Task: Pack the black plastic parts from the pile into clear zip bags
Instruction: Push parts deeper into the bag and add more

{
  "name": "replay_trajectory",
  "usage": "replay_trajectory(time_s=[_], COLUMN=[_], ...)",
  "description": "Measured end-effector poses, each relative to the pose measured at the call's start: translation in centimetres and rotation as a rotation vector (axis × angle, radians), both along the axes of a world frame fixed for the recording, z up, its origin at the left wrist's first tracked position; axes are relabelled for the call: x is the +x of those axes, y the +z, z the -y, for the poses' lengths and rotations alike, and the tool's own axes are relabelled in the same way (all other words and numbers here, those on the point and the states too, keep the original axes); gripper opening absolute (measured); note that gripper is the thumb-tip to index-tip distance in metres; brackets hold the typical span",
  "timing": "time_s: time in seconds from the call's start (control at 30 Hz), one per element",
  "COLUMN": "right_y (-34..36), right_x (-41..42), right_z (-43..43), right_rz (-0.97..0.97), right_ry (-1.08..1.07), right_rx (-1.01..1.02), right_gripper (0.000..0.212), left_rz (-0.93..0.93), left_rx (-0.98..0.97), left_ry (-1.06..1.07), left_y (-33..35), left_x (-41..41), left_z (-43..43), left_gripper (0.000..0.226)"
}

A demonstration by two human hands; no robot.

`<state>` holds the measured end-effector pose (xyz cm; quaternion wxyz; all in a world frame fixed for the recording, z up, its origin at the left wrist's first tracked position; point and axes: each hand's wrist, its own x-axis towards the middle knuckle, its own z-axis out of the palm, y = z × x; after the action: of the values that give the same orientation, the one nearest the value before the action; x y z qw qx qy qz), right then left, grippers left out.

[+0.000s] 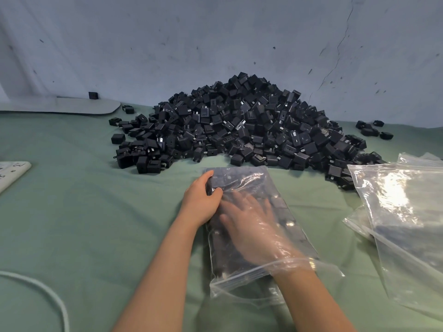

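Green cloth [96,212]: bag [291,212] encloses right hand's [254,233] fingers [241,200].

The green-clothed surface [84,212] carries a pile of black parts [239,125] at twelve o'clock, a part-filled zip bag [251,178] at centre, more clear bags [395,200] at three and a white cable [48,291] at eight.

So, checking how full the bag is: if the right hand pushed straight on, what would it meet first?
Likely the black parts inside the zip bag, just ahead of the right hand; the plastic blurs depth.
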<state>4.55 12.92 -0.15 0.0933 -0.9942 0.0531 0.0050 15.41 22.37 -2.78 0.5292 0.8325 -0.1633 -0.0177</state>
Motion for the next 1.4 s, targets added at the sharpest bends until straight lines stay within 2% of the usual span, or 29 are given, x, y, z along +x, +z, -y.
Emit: replay_trajectory(time_s=[0.07, 0.13, 0.2, 0.27, 0.37, 0.4, 0.47, 0.53, 0.6, 0.7, 0.77, 0.9, 1.03, 1.17, 1.27, 1.4], right_y=[0.1, 0.1, 0.9, 2.5, 5.5, 6.3, 7.1, 6.8, 6.2, 5.3, 4.5, 2.3, 0.5, -0.6, -0.4, 0.7], right_x=[-2.2, -5.3, -8.5, -11.2, -12.2, -11.6, -9.1, -5.4, -1.3, 4.8, 8.3, 14.1, 17.9, 19.5, 19.5, 18.1], right_z=[-0.3, -1.0, -1.6, -1.4, -0.3, -0.1, -0.6, -1.1, -1.6, -3.2, -4.5, -8.1, -10.6, -11.4, -11.6, -10.9], right_rz=[0.041, 0.153, 0.140, 0.178, -0.004, 0.057, 0.230, 0.298, 0.280, 0.221, 0.169, 0.128, 0.014, 0.039, 0.103, 0.066], right_ry=[-0.038, -0.024, 0.028, 0.101, 0.146, 0.146, 0.074, 0.022, -0.012, -0.020, 0.002, 0.114, 0.145, 0.090, 0.034, -0.017], right_rx=[0.028, -0.073, -0.091, 0.070, 0.491, 0.538, 0.532, 0.465, 0.345, 0.311, 0.302, 0.265, 0.232, 0.157, 0.120, 0.209], right_gripper=[0.047, 0.048, 0.056, 0.049, 0.040, 0.041, 0.035, 0.026, 0.025, 0.028, 0.036, 0.049, 0.059, 0.050, 0.039, 0.038], left_rz=[0.002, -0.008, -0.011, -0.017, -0.034, -0.033, -0.034, -0.085, -0.185, -0.301, -0.345, -0.408, -0.451, -0.440, -0.428, -0.437], left_rx=[-0.001, -0.018, -0.029, -0.037, -0.054, -0.060, -0.089, -0.177, -0.374, -0.727, -0.821, -0.859, -0.907, -0.908, -0.901, -0.840], left_ry=[-0.006, -0.013, -0.020, -0.020, -0.028, -0.031, -0.031, -0.011, 0.091, 0.415, 0.572, 0.696, 0.685, 0.713, 0.705, 0.687], left_y=[-0.1, -0.1, -0.2, -0.2, -0.3, -0.3, -0.2, 0.2, 1.0, 2.1, 2.7, 3.3, 3.6, 3.8, 3.7, 3.7], left_x=[0.0, 0.1, 0.1, 0.1, 0.0, -0.1, -0.2, -0.3, -0.5, 0.3, 1.5, 3.7, 5.4, 6.0, 5.9, 5.2], left_z=[0.0, 0.1, 0.1, 0.1, 0.1, 0.1, 0.1, 0.3, 0.2, -1.7, -3.6, -6.6, -7.9, -8.2, -7.9, -7.6], left_gripper=[0.053, 0.053, 0.053, 0.053, 0.054, 0.054, 0.053, 0.050, 0.042, 0.024, 0.016, 0.012, 0.007, 0.005, 0.014, 0.013])
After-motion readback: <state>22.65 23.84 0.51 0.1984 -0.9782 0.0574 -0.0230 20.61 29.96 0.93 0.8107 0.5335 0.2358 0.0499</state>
